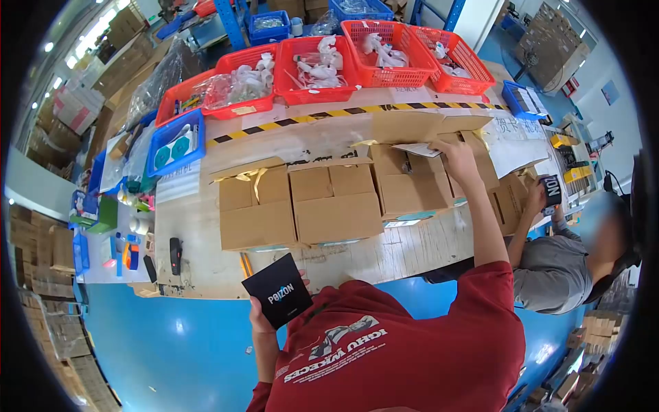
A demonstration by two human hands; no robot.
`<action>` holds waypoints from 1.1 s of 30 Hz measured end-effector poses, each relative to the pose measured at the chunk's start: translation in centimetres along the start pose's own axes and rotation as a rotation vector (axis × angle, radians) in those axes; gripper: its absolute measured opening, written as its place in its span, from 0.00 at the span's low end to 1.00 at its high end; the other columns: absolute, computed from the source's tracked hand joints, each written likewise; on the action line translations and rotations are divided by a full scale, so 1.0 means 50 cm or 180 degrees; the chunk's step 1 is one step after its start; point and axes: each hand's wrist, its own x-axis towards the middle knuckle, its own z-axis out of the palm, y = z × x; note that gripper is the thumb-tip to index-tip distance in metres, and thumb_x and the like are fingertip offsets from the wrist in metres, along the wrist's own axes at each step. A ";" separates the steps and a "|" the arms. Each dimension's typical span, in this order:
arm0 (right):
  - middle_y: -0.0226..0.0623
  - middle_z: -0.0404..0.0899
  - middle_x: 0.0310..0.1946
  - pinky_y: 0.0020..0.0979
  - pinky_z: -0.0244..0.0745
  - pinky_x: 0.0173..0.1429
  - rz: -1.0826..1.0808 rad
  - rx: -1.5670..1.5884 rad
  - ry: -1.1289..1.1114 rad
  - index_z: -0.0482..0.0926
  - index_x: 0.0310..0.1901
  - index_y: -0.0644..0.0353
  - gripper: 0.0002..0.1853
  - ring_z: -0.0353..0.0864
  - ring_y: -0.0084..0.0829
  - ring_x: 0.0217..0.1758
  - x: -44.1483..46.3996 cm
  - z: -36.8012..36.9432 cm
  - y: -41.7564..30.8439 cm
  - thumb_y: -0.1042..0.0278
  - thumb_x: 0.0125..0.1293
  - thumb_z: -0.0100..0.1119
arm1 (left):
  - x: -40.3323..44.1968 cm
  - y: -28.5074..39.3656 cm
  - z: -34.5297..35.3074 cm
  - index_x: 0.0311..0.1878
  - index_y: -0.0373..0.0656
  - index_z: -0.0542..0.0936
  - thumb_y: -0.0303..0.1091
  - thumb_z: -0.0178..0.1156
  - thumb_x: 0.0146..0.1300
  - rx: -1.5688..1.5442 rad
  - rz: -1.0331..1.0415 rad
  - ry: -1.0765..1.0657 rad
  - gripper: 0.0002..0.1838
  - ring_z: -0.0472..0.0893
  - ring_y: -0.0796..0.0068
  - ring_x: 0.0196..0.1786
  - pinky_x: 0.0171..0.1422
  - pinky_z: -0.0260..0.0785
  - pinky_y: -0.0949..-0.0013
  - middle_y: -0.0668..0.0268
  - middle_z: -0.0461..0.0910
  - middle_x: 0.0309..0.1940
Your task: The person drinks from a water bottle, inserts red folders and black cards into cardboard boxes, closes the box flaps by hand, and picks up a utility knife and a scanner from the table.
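The fingers of the left hand [261, 317] are gripping a black box [278, 291] with white POIZON lettering, the thumb side showing at one edge and fingertips at the opposite edge. The box is tilting in front of the red shirt [405, 343], on the near side of the row of cartons [336, 209]. The fingers of the right hand [449, 154] are closing on the edge of a white flat piece [417, 150], which is hovering over the third carton from the left in the row.

On the worktable [199, 233], two thin orange sticks [246, 264] are lying just in front of the row's left end. A black handheld tool [176, 256] is resting to the left of the row, and an orange item [130, 256] is lying farther left. A blue tray [195, 152] is holding round teal items, beyond and left of the row. Yellow-and-black tape [309, 119] is running behind the row, and red baskets [312, 96] are standing beyond it, holding plastic-wrapped items. To the right of the row, a co-worker [559, 268] in a grey shirt is holding a dark item [551, 189] with white lettering.
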 end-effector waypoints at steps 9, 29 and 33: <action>0.42 0.88 0.31 0.44 0.77 0.38 0.0011 -0.0566 -0.0270 0.87 0.48 0.52 0.16 0.84 0.50 0.30 0.085 -0.025 -0.052 0.76 0.59 0.60 | 0.027 0.009 0.012 0.82 0.36 0.55 0.75 0.55 0.66 0.0106 -0.0107 -0.0067 0.57 0.75 0.35 0.70 0.66 0.75 0.35 0.34 0.67 0.73; 0.41 0.86 0.39 0.46 0.78 0.51 -0.0249 -0.1309 -0.0769 0.80 0.49 0.58 0.11 0.85 0.47 0.46 0.084 0.152 -0.041 0.71 0.67 0.53 | 0.020 -0.021 0.006 0.82 0.35 0.54 0.76 0.56 0.65 -0.0133 -0.0054 0.0027 0.59 0.73 0.33 0.71 0.68 0.73 0.33 0.33 0.64 0.75; 0.40 0.85 0.46 0.45 0.76 0.59 -0.0324 -0.1166 0.0160 0.79 0.55 0.60 0.15 0.82 0.45 0.54 0.076 0.163 -0.079 0.71 0.69 0.51 | 0.017 -0.009 0.012 0.82 0.34 0.54 0.76 0.56 0.65 -0.0141 0.0086 0.0028 0.60 0.72 0.33 0.72 0.68 0.72 0.32 0.33 0.63 0.75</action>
